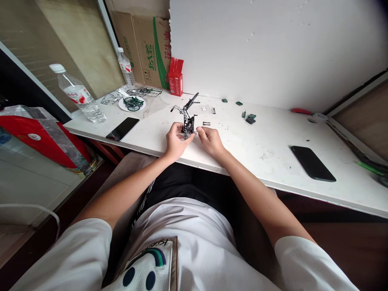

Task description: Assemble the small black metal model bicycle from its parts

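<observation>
A small black-and-silver model with a handlebar-like part stands roughly upright near the front edge of the white table, gripped low down in the fingers of the left hand. The right hand is just beside it, thumb and fingers bent together towards the model's lower side — whether they pinch a tiny part, I cannot tell. The two hands are close but apart.

Just beyond the right hand lies a small dark part, with several dark green pieces scattered farther back. On the left, a white plate holds a green bicycle-like model, near dark sprue frames. A dark-screened phone lies in front of the plate; a black phone lies well to the right.

Two clear bottles with white caps, one nearer and one farther, stand on the left. A red carton stands before a printed cardboard box at the back.
</observation>
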Demonstrator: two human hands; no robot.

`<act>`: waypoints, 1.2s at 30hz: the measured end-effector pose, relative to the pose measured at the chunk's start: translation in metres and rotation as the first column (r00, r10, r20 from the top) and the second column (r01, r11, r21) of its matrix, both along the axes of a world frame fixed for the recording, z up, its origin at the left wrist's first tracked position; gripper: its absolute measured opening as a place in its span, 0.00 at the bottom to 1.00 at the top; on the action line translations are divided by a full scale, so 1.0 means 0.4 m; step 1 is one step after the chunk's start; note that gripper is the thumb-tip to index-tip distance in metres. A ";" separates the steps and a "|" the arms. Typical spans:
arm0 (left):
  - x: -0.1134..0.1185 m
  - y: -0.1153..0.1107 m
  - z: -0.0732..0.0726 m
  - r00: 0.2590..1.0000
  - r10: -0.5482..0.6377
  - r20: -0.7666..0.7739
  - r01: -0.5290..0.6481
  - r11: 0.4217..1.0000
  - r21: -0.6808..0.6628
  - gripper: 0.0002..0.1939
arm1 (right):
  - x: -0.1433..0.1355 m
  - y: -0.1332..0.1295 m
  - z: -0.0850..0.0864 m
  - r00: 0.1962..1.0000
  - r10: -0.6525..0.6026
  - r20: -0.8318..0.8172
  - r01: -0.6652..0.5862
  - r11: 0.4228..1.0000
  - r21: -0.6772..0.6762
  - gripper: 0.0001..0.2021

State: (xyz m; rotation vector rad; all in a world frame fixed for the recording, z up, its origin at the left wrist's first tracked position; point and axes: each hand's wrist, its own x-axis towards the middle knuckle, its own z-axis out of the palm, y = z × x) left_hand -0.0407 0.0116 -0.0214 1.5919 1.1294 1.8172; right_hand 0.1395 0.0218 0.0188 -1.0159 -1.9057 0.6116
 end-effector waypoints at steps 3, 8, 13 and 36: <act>0.001 -0.004 0.004 1.000 0.014 -0.007 -0.014 1.000 0.010 0.27 | 0.000 -0.003 -0.002 0.999 0.033 -0.007 -0.033 0.999 0.008 0.40; 0.007 -0.011 0.014 0.999 0.050 -0.001 -0.050 0.999 -0.002 0.26 | 0.001 -0.005 -0.002 1.000 0.028 0.000 -0.028 0.999 0.031 0.37; 0.008 -0.014 0.019 0.997 0.071 0.015 -0.071 0.997 -0.005 0.25 | 0.004 -0.001 -0.003 0.997 0.029 -0.069 -0.026 0.999 0.039 0.32; 0.004 -0.006 0.011 0.997 0.073 0.010 -0.073 0.997 -0.014 0.24 | -0.002 0.004 -0.001 0.997 -0.010 -0.072 0.015 0.998 0.066 0.35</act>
